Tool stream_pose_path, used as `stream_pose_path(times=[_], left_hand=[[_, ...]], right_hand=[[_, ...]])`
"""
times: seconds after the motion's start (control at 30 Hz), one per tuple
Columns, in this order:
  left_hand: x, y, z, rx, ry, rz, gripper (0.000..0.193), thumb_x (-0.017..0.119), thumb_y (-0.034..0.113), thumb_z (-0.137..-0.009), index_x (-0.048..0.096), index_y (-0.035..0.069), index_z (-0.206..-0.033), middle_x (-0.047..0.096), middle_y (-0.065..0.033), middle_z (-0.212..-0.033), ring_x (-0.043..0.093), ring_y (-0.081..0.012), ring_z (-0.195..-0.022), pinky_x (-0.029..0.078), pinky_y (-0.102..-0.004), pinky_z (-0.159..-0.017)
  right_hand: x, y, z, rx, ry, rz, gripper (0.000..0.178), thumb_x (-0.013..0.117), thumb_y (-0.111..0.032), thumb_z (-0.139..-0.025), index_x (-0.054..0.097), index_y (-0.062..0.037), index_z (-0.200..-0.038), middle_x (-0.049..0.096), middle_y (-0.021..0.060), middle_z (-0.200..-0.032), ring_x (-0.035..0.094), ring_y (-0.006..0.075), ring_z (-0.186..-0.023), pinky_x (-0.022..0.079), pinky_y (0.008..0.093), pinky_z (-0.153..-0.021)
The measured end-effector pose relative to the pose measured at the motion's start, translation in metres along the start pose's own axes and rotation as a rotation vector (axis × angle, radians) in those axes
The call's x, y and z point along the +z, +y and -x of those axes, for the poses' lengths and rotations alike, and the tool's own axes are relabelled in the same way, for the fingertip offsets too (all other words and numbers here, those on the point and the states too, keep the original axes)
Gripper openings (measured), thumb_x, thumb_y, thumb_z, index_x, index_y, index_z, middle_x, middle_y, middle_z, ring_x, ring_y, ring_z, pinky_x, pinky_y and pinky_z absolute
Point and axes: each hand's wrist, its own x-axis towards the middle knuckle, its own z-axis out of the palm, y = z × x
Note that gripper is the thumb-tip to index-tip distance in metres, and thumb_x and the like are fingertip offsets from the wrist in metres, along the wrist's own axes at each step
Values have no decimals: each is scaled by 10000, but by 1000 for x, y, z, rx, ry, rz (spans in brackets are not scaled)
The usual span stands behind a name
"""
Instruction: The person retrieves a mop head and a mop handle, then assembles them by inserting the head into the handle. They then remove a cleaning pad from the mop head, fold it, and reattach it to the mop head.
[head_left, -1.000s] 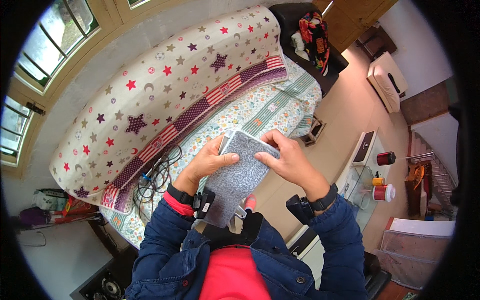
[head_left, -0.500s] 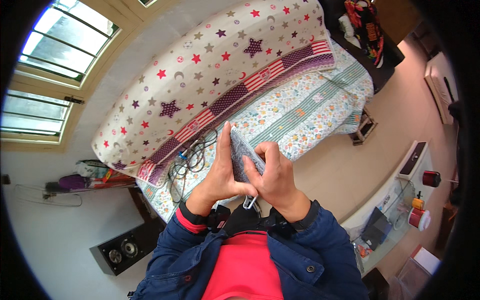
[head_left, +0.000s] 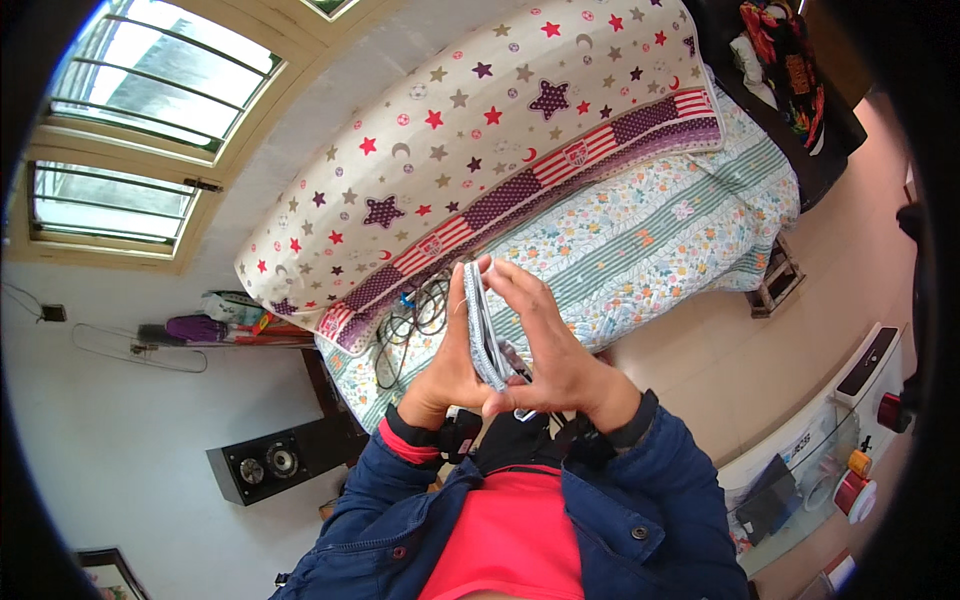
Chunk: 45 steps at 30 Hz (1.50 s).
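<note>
The left hand (head_left: 447, 368) has its fingers long and nearly straight, laid up along the left side of the grey pad (head_left: 476, 325), its thumb turned in near the lower end. The pad stands on edge in front of the person, between the palms, so I see little more than its thin rim and pale layers. The right hand (head_left: 555, 355) is cupped wider: its fingers bend toward the pad's top end, the thumb comes in low beside the other thumb, and a gap shows between palm and pad. It looks to me as if the left backs the pad while the right steadies it by its ends; I make out nothing else in either hand. Something pale pokes out below the thumbs, too covered to name.

Around them, from the left: a barred window (head_left: 165, 80), a purple bundle (head_left: 195, 327), a black speaker (head_left: 265, 465), then a loose tangle of cable (head_left: 405, 325) just past the left hand, on the floral quilt (head_left: 640, 235). A star-patterned cover (head_left: 440, 170) drapes along behind. Farther right come dark patterned clothes (head_left: 800, 95), a brown wooden frame (head_left: 768, 298) by the quilt's edge, and a glass-topped table (head_left: 805, 525). Mostly the hands themselves stand in the way, hiding the pad's broad faces.
</note>
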Motion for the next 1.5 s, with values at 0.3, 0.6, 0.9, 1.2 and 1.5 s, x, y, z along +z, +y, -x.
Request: stream_pose_path(times=[0.3, 0.6, 0.9, 1.2, 1.5], left_hand=[[-21, 5, 14, -318, -57, 366, 1350, 863, 479, -683, -25, 29, -1594, 118, -147, -1654, 205, -275, -1510, 220, -412, -1198], [-68, 35, 15, -383, -130, 635, 1044, 731, 463, -790, 219, -20, -1561, 329, -150, -1569, 349, -254, -1445, 257, -375, -1182], [-102, 43, 1, -477, -54, 63, 321, 481, 254, -1067, 617, -25, -983, 604, 8, -960, 502, -45, -810, 437, -228, -684], [-112, 54, 6, -352, -44, 46, 356, 486, 235, -1067, 616, -40, -1252, 641, -80, -1106, 584, -119, -982, 484, -276, -860], [-129, 53, 26, -283, 100, -135, 325, 514, 223, -1048, 644, -24, -1214, 674, -148, -963, 638, -221, -886, 496, -333, -809]], right_hand=[[33, 20, -11, 163, -46, -82, 1302, 861, -530, -671, 105, 58, -1553, 211, 300, -1568, 195, 441, -1481, 187, 485, -1212], [60, 13, -18, 35, 78, 317, 1318, 918, -419, -612, 124, 67, -1544, 320, 299, -1512, 356, 452, -1392, 291, 491, -1164], [96, 4, -26, 18, 138, 484, 1278, 894, -479, -627, 181, 95, -1518, 390, 306, -1425, 413, 471, -1296, 335, 551, -1086], [110, -5, -32, 13, 102, 559, 1263, 897, -476, -620, 209, 84, -1520, 395, 292, -1413, 425, 464, -1281, 344, 559, -1089], [138, -8, -42, 3, 119, 578, 1214, 873, -497, -646, 246, 83, -1510, 390, 292, -1404, 433, 458, -1264, 366, 558, -1078]])
